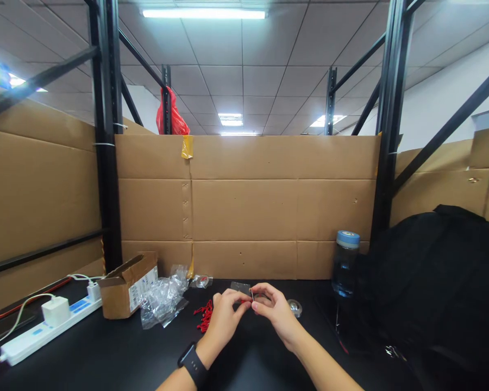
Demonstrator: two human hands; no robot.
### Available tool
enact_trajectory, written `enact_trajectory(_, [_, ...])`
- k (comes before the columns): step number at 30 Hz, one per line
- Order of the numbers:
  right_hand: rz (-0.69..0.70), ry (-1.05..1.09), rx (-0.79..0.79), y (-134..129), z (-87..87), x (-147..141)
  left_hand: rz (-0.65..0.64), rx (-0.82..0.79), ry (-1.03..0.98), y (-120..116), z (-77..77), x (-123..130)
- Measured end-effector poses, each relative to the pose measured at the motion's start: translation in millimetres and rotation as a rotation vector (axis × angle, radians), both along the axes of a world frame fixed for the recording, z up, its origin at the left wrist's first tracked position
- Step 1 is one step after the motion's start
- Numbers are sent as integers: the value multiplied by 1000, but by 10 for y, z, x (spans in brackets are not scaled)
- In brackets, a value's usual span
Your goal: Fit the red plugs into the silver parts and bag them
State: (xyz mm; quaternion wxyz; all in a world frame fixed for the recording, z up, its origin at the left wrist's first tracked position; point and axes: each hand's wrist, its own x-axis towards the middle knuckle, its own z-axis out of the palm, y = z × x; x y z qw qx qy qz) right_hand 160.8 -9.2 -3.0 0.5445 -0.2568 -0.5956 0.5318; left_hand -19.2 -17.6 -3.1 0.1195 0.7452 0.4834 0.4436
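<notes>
My left hand (225, 319), with a black watch on its wrist, is closed in a pinch above the black table. Facing it, my right hand (277, 316) pinches too, and the fingertips of both nearly meet. A thin, light, needle-like piece (252, 296) stands between the fingertips, at the right hand's fingers. A bit of red shows by the left fingertips, too small to make out. Red cords (205, 316) lie in a tangle left of my left hand. Behind the hands is a small clear plastic bag (240, 288). A round clear case (295, 308) sits right of them.
An open cardboard box (124, 288) and crumpled clear plastic bags (163, 298) stand at the left, beside a white power strip (51, 328). A small packet (201, 281) lies behind. At the right are a blue-lidded bottle (345, 264) and a large black bag (440, 288). Cardboard walls surround the table.
</notes>
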Motion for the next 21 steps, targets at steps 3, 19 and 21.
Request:
enact_trajectory(3, [4, -6, -3, -11, 5, -3, 2, 3, 40, -17, 34, -2])
enact_trajectory(19, [-79, -48, 48, 9, -19, -74, 55, 43, 35, 25, -51, 17])
enact_trajectory(21, [-81, -70, 56, 4, -19, -82, 42, 43, 7, 36, -63, 15])
